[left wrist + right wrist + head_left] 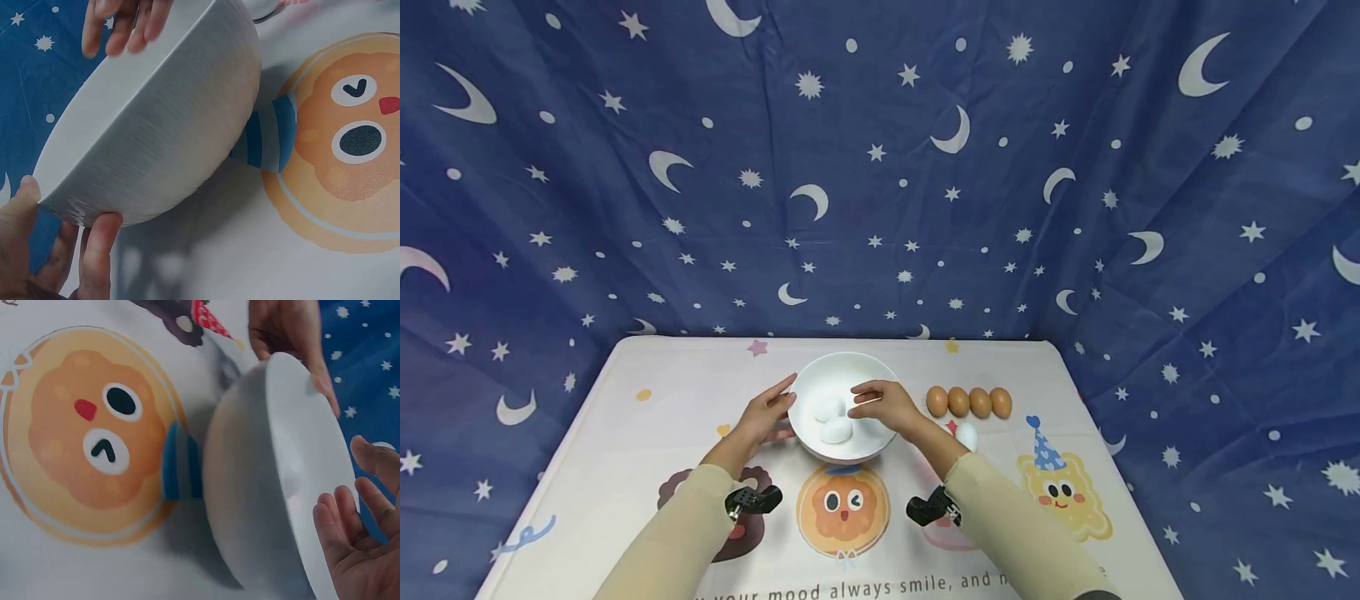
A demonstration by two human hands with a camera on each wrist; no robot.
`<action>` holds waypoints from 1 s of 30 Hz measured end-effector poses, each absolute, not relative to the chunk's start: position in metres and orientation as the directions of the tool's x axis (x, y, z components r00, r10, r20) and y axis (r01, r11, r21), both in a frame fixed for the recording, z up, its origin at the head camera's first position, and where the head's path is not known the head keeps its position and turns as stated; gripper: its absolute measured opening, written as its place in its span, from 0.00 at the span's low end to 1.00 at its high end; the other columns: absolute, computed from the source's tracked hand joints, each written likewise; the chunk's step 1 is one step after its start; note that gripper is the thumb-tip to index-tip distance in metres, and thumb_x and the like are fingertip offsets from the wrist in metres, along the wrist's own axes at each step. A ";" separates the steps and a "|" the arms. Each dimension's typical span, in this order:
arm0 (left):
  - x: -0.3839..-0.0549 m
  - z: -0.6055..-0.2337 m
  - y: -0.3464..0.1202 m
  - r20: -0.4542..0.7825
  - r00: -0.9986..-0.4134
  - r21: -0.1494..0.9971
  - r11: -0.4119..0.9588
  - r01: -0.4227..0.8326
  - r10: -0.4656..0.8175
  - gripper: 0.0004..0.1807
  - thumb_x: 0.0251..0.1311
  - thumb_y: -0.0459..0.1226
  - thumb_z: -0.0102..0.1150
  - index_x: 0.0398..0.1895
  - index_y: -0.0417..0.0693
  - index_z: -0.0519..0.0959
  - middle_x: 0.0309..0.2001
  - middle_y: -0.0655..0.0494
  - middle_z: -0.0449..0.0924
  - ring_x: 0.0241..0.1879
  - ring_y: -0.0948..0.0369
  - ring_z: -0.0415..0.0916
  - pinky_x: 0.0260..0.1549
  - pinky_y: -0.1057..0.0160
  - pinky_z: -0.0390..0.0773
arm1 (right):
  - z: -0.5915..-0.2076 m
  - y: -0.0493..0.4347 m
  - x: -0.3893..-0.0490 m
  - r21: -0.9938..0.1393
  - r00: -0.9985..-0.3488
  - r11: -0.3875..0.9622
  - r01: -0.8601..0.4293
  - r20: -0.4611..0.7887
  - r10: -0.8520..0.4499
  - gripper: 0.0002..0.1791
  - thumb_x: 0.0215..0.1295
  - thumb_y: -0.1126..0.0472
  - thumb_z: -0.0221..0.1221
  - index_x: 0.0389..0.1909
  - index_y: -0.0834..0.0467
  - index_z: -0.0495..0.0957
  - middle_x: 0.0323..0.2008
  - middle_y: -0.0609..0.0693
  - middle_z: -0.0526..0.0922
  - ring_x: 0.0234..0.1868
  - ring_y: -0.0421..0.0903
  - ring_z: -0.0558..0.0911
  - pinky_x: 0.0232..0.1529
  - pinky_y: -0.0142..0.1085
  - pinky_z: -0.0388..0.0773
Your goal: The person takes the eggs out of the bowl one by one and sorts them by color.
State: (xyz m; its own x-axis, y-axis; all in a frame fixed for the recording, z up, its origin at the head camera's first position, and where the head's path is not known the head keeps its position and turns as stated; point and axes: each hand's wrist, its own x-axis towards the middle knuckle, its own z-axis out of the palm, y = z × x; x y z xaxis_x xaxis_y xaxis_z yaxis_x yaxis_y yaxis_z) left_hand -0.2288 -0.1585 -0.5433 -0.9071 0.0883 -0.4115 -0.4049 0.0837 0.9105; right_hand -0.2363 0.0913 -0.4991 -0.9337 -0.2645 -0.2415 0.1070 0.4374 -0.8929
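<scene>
A white bowl [808,443] stands near the middle of the table, with two white eggs inside, one egg [836,430] in front of the other egg [830,408]. My left hand [762,419] grips the bowl's left side; in the left wrist view its thumb lies at the rim and its fingers rest against the outer wall. Over the right part of the bowl hovers my right hand [883,402], its fingers relaxed and spread with nothing between them, as the right wrist view [359,537] also shows. The eggs are hidden in both wrist views.
Several brown eggs [968,402] lie in a row right of the bowl. A single white egg [967,437] lies in front of them, beside my right forearm. A printed cloth [625,467] covers the table, and a blue star-patterned curtain [880,225] hangs behind it.
</scene>
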 end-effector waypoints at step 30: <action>-0.231 -0.547 -0.159 -0.407 -0.908 0.913 0.081 -0.401 0.101 0.29 0.75 0.45 0.48 0.76 0.66 0.57 0.73 0.41 0.60 0.67 0.40 0.65 0.43 0.56 0.88 | -0.542 0.051 -0.234 -0.719 -0.935 0.688 -0.094 -0.174 -0.309 0.20 0.47 0.64 0.76 0.43 0.58 0.85 0.40 0.50 0.86 0.38 0.43 0.80 0.43 0.31 0.82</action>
